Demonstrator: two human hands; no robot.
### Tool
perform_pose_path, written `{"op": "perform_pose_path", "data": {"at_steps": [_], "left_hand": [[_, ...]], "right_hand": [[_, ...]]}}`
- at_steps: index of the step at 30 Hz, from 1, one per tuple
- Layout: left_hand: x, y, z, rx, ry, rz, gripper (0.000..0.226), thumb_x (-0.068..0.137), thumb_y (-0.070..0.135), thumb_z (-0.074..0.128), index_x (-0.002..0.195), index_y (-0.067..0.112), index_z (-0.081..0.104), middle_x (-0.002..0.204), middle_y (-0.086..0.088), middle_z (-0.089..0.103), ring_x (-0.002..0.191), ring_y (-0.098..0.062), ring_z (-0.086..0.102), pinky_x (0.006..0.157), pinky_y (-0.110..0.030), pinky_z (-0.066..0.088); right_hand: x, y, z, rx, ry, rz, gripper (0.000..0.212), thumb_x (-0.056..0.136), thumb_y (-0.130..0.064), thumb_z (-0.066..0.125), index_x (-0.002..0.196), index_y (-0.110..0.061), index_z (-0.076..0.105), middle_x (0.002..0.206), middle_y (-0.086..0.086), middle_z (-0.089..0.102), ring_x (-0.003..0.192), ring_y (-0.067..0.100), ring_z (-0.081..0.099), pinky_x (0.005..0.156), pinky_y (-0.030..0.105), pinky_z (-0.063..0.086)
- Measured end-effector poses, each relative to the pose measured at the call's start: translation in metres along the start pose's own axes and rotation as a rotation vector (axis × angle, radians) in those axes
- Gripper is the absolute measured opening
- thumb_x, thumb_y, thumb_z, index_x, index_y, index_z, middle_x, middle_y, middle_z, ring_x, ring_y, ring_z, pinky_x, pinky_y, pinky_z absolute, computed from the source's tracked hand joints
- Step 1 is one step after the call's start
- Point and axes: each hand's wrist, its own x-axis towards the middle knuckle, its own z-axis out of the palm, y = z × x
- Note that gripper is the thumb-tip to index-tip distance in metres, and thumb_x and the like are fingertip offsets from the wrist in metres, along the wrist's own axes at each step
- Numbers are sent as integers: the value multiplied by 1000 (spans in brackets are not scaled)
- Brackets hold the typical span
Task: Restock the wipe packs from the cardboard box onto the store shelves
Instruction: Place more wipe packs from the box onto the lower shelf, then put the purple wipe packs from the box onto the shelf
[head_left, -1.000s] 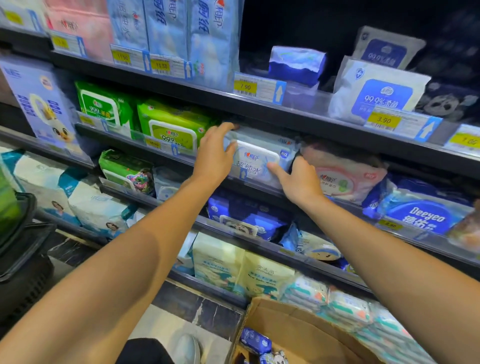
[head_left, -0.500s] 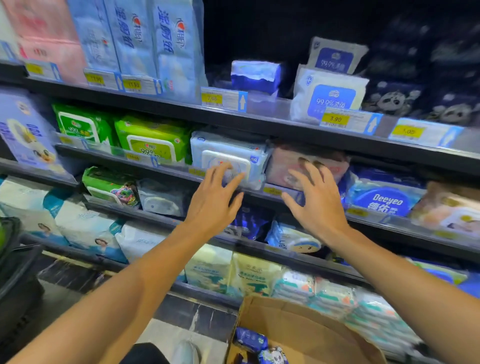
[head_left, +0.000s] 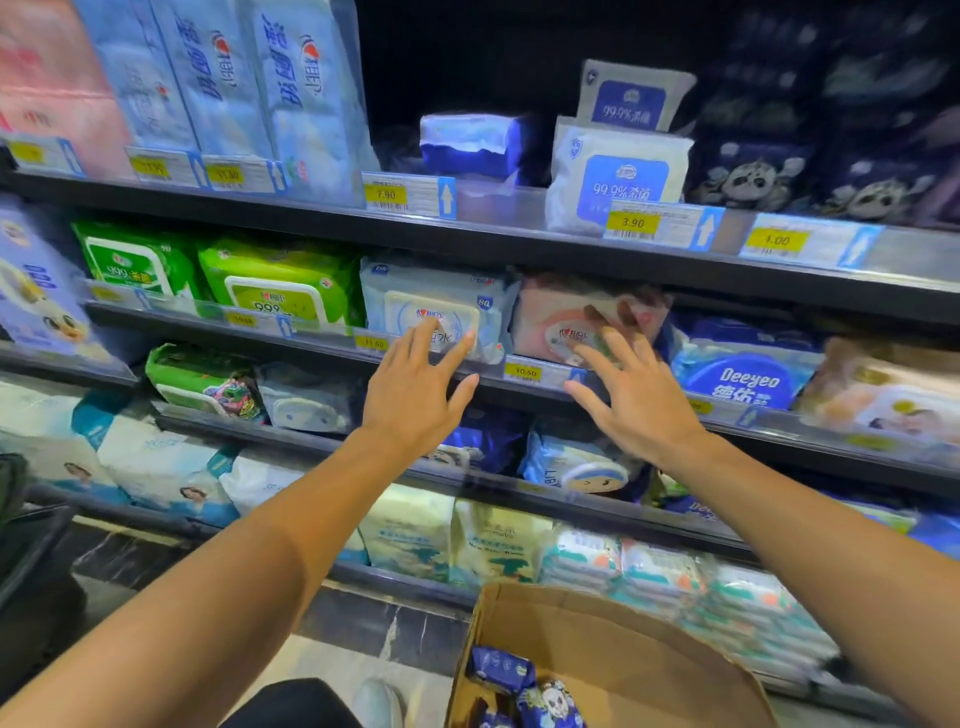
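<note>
A pale blue wipe pack (head_left: 441, 296) lies on the second shelf (head_left: 332, 340), beside a pink pack (head_left: 563, 317). My left hand (head_left: 415, 389) hovers in front of the blue pack with fingers spread, holding nothing. In front of the pink pack my right hand (head_left: 634, 395) is spread and empty too. The cardboard box (head_left: 623, 649) stands open at the bottom, with dark blue small packs (head_left: 524, 686) inside.
Green wipe packs (head_left: 275, 280) sit left of the blue pack, a Deeyeo pack (head_left: 748, 374) to the right. Price tags (head_left: 522, 371) line the shelf edges. Shelves above and below are full. A dark basket (head_left: 26, 545) stands at the left. My shoe (head_left: 376, 704) is beside the box.
Both hands let go of the pale blue pack, which now rests on the shelf, and drew back from it with fingers spread. The view shifted right.
</note>
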Motion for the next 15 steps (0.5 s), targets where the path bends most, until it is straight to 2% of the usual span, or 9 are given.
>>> {"op": "perform_pose_path", "data": {"at_steps": [4,8,10,15], "left_hand": [[-2,-2,-2,-3,-42,7,59,102,56,27,157,38,19,164,-12,14,150,-31,19,122,-45,20],[-9,-1,-7,-16,-78,37,64,103,54,29,159,26,18,165,-12,12,152,-30,13,124,-44,14],[-16,2,-8,-30,-43,91,64,103,50,34,159,20,22,164,-14,16,153,-30,13,124,-45,14],[-50,34,-5,-120,52,293,57,97,32,58,148,11,44,153,-13,38,143,-34,33,115,-48,36]], "right_hand": [[-4,-5,-4,-14,-8,-20,66,98,-66,25,155,-32,27,165,2,17,148,34,16,118,55,20],[-20,-5,-9,92,0,-61,64,100,-60,32,157,-32,21,166,0,13,153,32,8,124,47,3],[-35,1,-9,137,47,-107,62,101,-55,39,156,-27,29,165,0,21,153,30,11,125,48,5],[-90,23,7,246,189,-202,55,99,-36,57,148,-14,45,157,3,38,150,25,24,124,47,14]]}}
